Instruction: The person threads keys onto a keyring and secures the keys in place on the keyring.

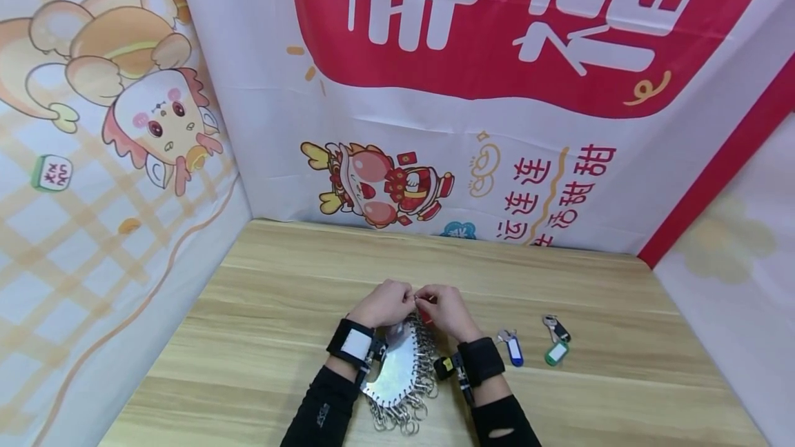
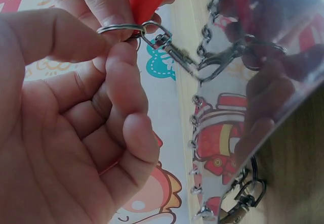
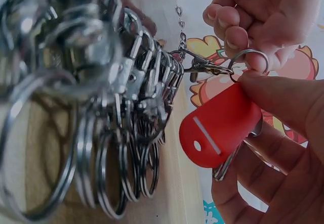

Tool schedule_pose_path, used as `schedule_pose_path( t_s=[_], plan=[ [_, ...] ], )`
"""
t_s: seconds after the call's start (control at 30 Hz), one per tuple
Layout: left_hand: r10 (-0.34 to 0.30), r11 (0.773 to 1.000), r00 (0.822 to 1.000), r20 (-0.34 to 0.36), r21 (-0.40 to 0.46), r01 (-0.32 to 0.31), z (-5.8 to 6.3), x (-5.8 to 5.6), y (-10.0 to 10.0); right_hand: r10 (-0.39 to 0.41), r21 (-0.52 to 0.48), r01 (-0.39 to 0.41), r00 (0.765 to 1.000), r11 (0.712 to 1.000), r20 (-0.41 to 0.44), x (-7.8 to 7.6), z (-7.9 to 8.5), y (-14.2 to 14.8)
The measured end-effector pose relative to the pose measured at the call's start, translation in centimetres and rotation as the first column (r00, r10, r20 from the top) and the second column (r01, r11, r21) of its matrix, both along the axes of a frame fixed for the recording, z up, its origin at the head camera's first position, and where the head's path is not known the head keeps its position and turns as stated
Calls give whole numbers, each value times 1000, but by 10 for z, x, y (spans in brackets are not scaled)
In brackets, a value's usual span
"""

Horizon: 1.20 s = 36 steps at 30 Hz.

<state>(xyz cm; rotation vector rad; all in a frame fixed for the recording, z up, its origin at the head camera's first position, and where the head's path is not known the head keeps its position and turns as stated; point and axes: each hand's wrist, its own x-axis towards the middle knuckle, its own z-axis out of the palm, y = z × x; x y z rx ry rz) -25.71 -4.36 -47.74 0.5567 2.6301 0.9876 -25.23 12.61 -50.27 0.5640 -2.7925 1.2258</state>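
Observation:
My left hand (image 1: 386,303) pinches a metal key ring (image 3: 248,52) between thumb and fingers. The ring is joined to a swivel snap hook (image 2: 217,67) clipped at the edge of a shiny mirror-like plate (image 1: 397,368). Close beside it, my right hand (image 1: 450,310) pinches a red key tag (image 3: 220,125) near that ring. A key (image 3: 228,163) shows partly behind the tag. Whether the tag is threaded on the ring cannot be made out. Many hooks with rings (image 1: 425,364) hang along the plate's curved edge.
On the wooden table (image 1: 279,274), right of my right hand, lie a blue key tag (image 1: 515,350) with a key and a green key tag (image 1: 556,352) with a dark-headed key. Printed cloth walls (image 1: 261,123) stand behind and on both sides.

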Motion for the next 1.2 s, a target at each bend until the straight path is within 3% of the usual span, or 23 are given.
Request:
schedule_pose_path(
  t_s=[0.43, 0.93, 1.2],
  plan=[
    [7, 999, 999, 52, 40, -9, -2, -2, 1, -16, 4, 16, 1000, 1000, -8, 0, 1, -1],
    [78, 997, 993, -92, 20, -76, -2, -1, 6, -8, -18, 8, 1000, 1000, 5, 2, 11, 2],
    [79, 996, 986, -144, -22, -83, -3, -1, 7, -41, -53, 45, 996, 998, 74, 4, 14, 1]
  ],
)
